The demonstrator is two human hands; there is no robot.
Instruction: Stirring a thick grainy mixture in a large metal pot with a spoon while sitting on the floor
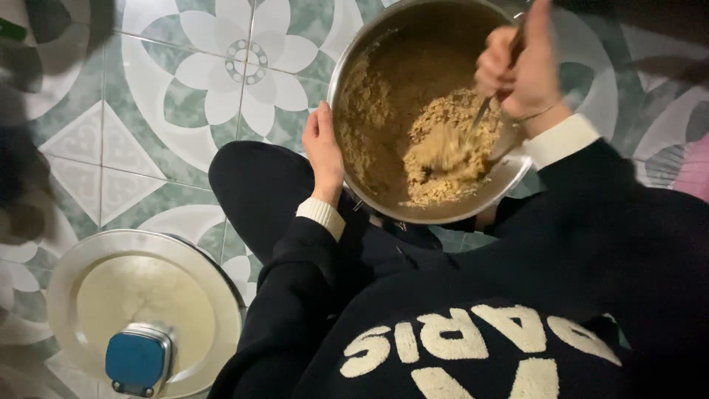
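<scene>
I see a shiny metal bowl (517, 174) of rough, crumbly brown mixture (450, 148), on the near left a matt metal lid (81, 273) on glossy tiles (133, 89)

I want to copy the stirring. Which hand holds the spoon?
The right hand grips the metal spoon; the left hand only steadies the round steel bowl.
</scene>
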